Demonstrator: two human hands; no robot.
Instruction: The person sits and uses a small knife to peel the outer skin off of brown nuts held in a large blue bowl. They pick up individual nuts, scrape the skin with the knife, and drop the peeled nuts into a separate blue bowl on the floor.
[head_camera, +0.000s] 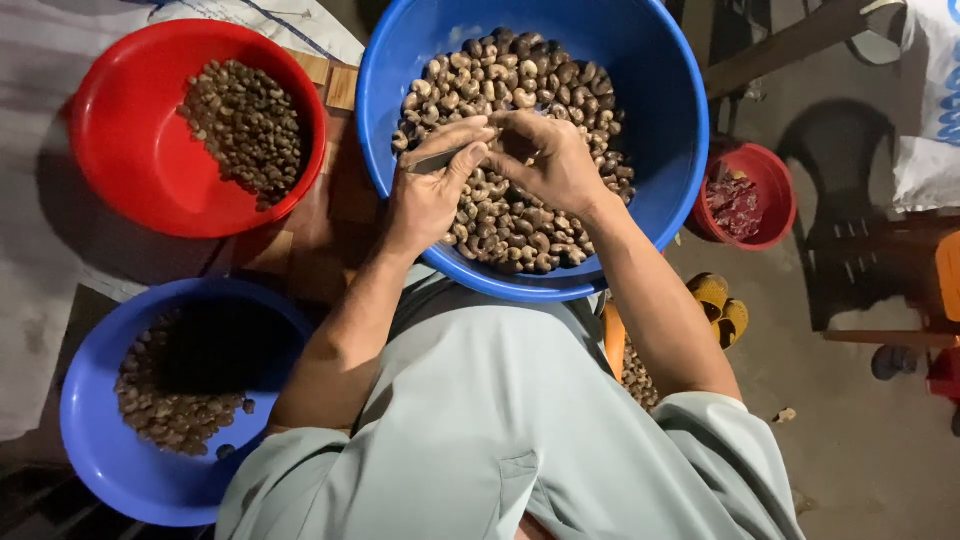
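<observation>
While both hands are kept over the large round blue plastic basin (660, 150) at twelve o'clock, a small dark nut is pinched between their fingertips, just above the heap of brown shelled nuts (520, 210) filling the basin. The left hand (432, 190) is curled closed around a thin grey metal blade (432, 160), whose tip is pointed toward three o'clock, at the pinched nut. The right hand (548, 160) is closed too, its fingers bent down onto the same spot, so the nut itself is mostly hidden. A round red plastic bowl (130, 160) with a smaller pile of nuts is seen at ten o'clock, a second blue plastic bowl (110, 460) of nuts at eight o'clock, and a small red tub (775, 185) at three o'clock.
</observation>
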